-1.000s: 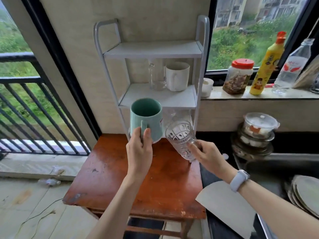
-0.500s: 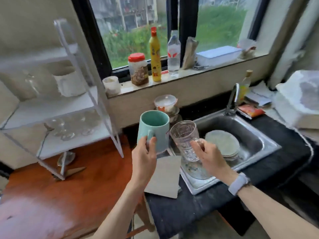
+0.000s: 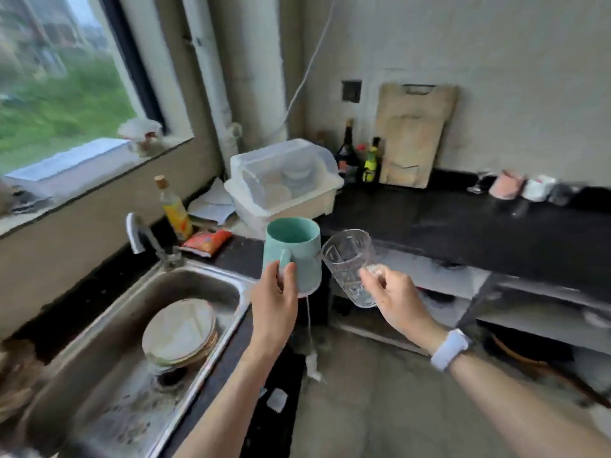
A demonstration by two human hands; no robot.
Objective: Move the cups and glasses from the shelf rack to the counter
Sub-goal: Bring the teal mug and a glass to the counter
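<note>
Left hand: my left hand (image 3: pixel 274 305) grips the handle of a teal ceramic mug (image 3: pixel 293 252), fingers and thumb curled round it; the mug is upright, mouth up, held in the air above the near edge of the black stone counter (image 3: pixel 463 226), just right of the steel sink (image 3: pixel 132 342).
Right hand: my right hand (image 3: pixel 395 297) pinches a clear patterned drinking glass (image 3: pixel 352 264) low on its side; the glass tilts with its mouth toward the mug.
Mug and glass: they are just beside each other, rims close; I cannot tell if they touch.
Done so far: I judge both pieces are off the rack and in transit, since neither rests on anything. A few cups and a stemmed glass (image 3: pixel 515 188) already stand at the far right of the counter, blurred.
Left to do: both pieces I hold are not yet set down. The shelf rack is out of view, so I cannot tell what remains on it.
Where they go: open counter lies ahead and to the right of both hands, beyond the white plastic dish box (image 3: pixel 284 180).
</note>
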